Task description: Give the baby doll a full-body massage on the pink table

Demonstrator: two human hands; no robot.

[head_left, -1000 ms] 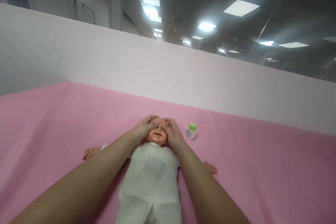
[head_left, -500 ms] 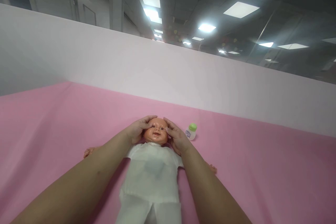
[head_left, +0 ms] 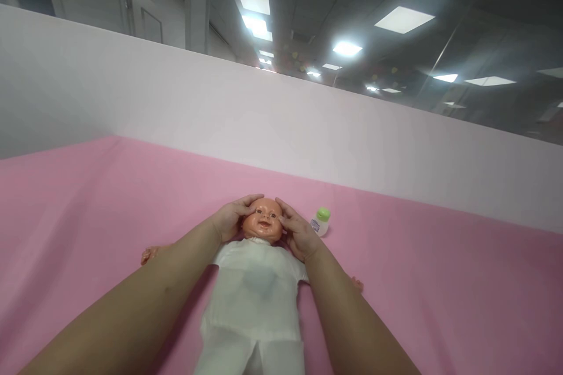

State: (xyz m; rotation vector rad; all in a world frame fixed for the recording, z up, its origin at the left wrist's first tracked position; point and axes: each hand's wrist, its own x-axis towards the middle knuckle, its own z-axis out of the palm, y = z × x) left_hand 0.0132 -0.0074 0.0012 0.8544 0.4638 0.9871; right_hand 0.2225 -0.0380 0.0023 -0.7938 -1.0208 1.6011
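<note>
A baby doll point(head_left: 257, 293) in white clothes lies on its back on a pink sheet point(head_left: 440, 281), head away from me. My left hand point(head_left: 232, 218) cups the left side of the doll's head point(head_left: 263, 221), fingers curled over the temple. My right hand point(head_left: 295, 231) cups the right side of the head, fingertips by the eye. The doll's face shows between my hands. Its small arms stick out from under my forearms on both sides.
A small white bottle with a green cap point(head_left: 321, 221) stands on the sheet just right of the doll's head. A pale pink partition wall point(head_left: 264, 123) rises behind the sheet. Ceiling lights and a door show above it.
My hands covered the doll's eyes and forehead a second ago; they have slid outward to the sides of the head, uncovering the face.
</note>
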